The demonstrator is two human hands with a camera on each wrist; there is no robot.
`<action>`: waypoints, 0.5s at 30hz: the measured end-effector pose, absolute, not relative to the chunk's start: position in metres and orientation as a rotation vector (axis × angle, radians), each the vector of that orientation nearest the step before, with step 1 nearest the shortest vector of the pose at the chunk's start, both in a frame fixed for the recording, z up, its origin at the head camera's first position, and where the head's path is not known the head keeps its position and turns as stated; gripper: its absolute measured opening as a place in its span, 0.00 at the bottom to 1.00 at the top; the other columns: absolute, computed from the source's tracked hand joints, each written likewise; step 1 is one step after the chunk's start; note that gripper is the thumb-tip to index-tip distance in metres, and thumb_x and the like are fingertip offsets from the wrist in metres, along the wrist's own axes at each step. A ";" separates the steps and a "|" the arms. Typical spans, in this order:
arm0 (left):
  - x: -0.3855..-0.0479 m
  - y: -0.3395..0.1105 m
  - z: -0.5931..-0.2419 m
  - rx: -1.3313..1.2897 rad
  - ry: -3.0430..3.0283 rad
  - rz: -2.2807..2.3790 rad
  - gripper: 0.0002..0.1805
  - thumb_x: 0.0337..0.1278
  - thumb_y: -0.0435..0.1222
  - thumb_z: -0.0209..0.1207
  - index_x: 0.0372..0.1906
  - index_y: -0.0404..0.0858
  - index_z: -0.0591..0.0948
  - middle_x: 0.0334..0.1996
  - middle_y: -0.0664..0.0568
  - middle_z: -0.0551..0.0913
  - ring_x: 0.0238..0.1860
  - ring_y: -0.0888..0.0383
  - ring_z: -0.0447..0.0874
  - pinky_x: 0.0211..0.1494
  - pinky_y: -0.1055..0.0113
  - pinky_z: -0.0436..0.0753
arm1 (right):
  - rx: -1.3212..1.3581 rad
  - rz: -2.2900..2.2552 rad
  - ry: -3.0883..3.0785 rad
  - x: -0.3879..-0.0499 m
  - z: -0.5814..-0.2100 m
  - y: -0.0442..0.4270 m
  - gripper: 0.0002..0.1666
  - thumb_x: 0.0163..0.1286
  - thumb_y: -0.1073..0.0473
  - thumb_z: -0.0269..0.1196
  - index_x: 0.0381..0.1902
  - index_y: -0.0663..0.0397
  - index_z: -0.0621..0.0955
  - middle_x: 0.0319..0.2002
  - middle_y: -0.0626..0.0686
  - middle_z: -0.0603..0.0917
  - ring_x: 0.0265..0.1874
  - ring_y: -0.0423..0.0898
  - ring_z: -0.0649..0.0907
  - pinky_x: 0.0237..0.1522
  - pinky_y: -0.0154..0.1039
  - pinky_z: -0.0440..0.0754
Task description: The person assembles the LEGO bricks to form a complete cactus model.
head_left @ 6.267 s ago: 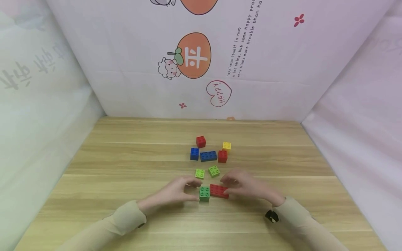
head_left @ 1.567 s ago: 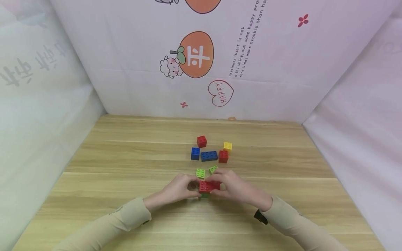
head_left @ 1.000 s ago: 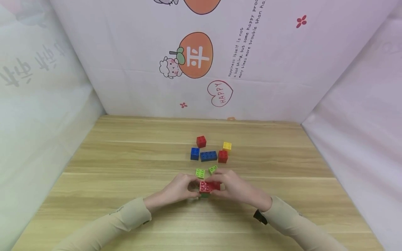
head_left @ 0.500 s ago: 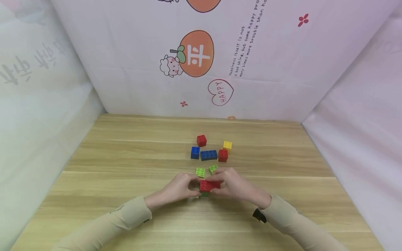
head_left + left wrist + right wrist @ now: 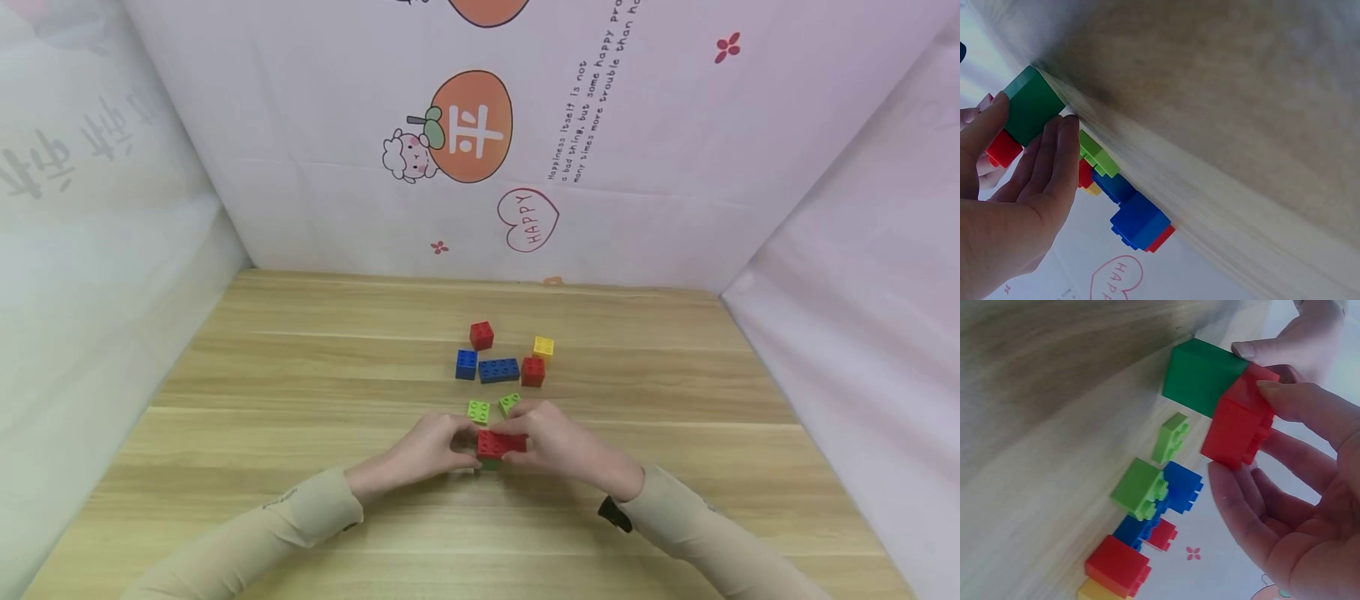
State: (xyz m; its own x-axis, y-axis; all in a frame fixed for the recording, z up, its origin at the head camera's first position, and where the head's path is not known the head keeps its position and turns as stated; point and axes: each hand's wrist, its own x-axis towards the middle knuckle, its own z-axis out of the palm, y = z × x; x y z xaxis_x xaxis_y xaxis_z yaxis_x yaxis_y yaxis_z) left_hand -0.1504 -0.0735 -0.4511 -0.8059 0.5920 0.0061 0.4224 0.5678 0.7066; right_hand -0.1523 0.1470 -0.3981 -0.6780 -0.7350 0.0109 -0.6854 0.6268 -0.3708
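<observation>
Low over the front middle of the table, my left hand (image 5: 429, 450) holds a green building brick (image 5: 1200, 376) between thumb and fingers. A long red brick (image 5: 1233, 428) sits across the studded top of the green one and juts out to the right past it. My right hand (image 5: 570, 448) pinches that overhanging part, thumb on the near side and fingers on the far side. In the head view the right fingers cover part of the red brick (image 5: 490, 443). The green brick (image 5: 1034, 106) stands on the wooden table in the left wrist view.
Just beyond the hands lie two lime-green bricks, a flat one (image 5: 478, 412) and another (image 5: 509, 405). Farther back are a blue cube (image 5: 466, 364), a long blue brick (image 5: 498, 370), two red cubes (image 5: 482, 335) and a yellow brick (image 5: 543, 347). Printed cloth (image 5: 360, 217) walls surround the table.
The long red brick, flat on the table beside the green one 6.3 s ago, has been lifted onto it by the right hand. The left hand has taken hold of the green brick. Lately both hands barely move.
</observation>
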 end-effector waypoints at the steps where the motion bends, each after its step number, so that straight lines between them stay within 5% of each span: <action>1: -0.151 -0.073 -0.451 0.848 2.571 1.064 0.19 0.50 0.36 0.72 0.49 0.38 0.85 0.44 0.51 0.90 0.45 0.58 0.87 0.51 0.70 0.85 | -1.196 -0.502 2.711 -0.152 -0.397 0.146 0.24 0.57 0.57 0.75 0.53 0.52 0.86 0.42 0.52 0.88 0.33 0.36 0.79 0.33 0.22 0.79; 15: -0.151 -0.072 -0.450 0.818 2.574 1.056 0.19 0.49 0.36 0.72 0.49 0.38 0.85 0.44 0.51 0.90 0.44 0.59 0.87 0.49 0.72 0.85 | -1.178 -0.486 2.740 -0.149 -0.398 0.145 0.24 0.56 0.59 0.75 0.53 0.53 0.86 0.42 0.53 0.87 0.37 0.39 0.82 0.35 0.23 0.81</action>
